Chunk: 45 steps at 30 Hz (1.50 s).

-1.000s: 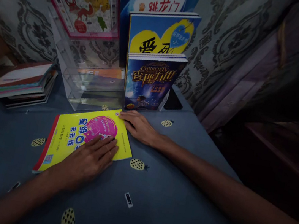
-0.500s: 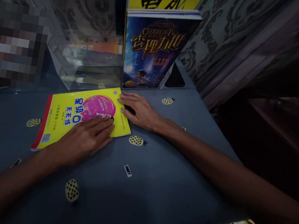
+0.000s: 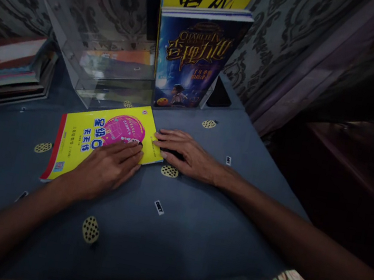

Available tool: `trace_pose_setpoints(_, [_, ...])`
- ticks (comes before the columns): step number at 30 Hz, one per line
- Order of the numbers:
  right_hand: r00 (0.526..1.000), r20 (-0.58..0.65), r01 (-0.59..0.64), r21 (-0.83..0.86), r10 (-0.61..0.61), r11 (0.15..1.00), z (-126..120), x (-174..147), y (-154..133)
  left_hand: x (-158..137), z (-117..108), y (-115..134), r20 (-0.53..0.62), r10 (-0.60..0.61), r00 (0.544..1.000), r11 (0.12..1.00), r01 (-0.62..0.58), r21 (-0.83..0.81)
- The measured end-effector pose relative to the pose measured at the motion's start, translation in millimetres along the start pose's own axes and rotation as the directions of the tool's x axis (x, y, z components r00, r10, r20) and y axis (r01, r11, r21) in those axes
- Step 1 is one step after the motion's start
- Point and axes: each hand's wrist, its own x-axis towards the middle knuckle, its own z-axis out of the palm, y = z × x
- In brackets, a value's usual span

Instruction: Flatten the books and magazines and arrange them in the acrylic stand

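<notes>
A yellow workbook (image 3: 77,133) with a red spine and a pink circle on its cover lies closed on the blue patterned tablecloth (image 3: 191,237). Flat across the lower part of its cover rests my left hand (image 3: 106,164), fingers stretched out and side by side. My right hand (image 3: 187,154) is at the workbook's right edge, palm down, its fingertips touching the cover near that edge. Its fingers are extended and slightly apart, and the thumb side faces me. Neither hand grips anything.
Behind the workbook stands a clear acrylic rack (image 3: 110,83). Beside it are upright books, the front one a dark blue paperback (image 3: 189,63). A black phone-like object (image 3: 220,94) lies to their right. At the left is a stack of books (image 3: 21,72). The table's right edge slopes toward me.
My right hand has slid right and slightly down along the workbook's right edge. My left hand stays on the cover. The view has shifted a little, and the book stack at the left shows.
</notes>
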Motion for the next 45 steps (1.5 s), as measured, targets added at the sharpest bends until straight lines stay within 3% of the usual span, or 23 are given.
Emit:
trace_pose_setpoints(16, [1.0,0.012,-0.008,-0.052,0.009,0.999,0.7,-0.5,0.5,0.4,0.3,4.1,0.001,0.0,1.0,0.999,0.0,0.04])
trace_pose_setpoints(21, [0.999,0.02,0.027,-0.107,-0.025,0.994,5.1,-2.0,8.4,-2.2,-4.3,-15.5,0.138,-0.109,0.984,0.992,0.116,-0.045])
trace_pose_setpoints(24, [0.999,0.021,0.038,-0.13,-0.036,0.991,5.1,-1.6,9.2,-11.9,-10.4,-48.1,0.244,-0.253,0.936,0.966,0.258,0.011])
trace_pose_setpoints(29, [0.996,0.043,0.085,-0.182,-0.079,0.98,2.8,-1.6,6.9,-33.0,-25.6,-89.9,0.361,-0.526,0.77,0.847,0.514,0.137])
trace_pose_setpoints(35, [0.981,0.06,0.195,-0.216,-0.187,0.957,-2.5,2.7,9.6,-28.5,-54.5,-86.3,0.459,-0.595,0.66,0.798,0.553,0.239])
trace_pose_setpoints(40, [0.984,0.041,0.176,-0.327,-0.172,0.928,-6.1,15.6,7.0,-19.5,-75.8,-73.9,0.584,-0.62,0.523,0.767,0.562,0.311])
trace_pose_setpoints(42, [0.992,0.034,0.123,-0.377,-0.119,0.918,-3.8,18.8,0.5,-19.7,-77.1,-70.0,0.584,-0.632,0.51,0.757,0.567,0.325])
trace_pose_setpoints(45, [1.0,-0.016,-0.029,-0.454,0.025,0.89,4.5,15.8,-15.5,-23.2,-71.7,-67.0,0.553,-0.627,0.548,0.765,0.568,0.304])
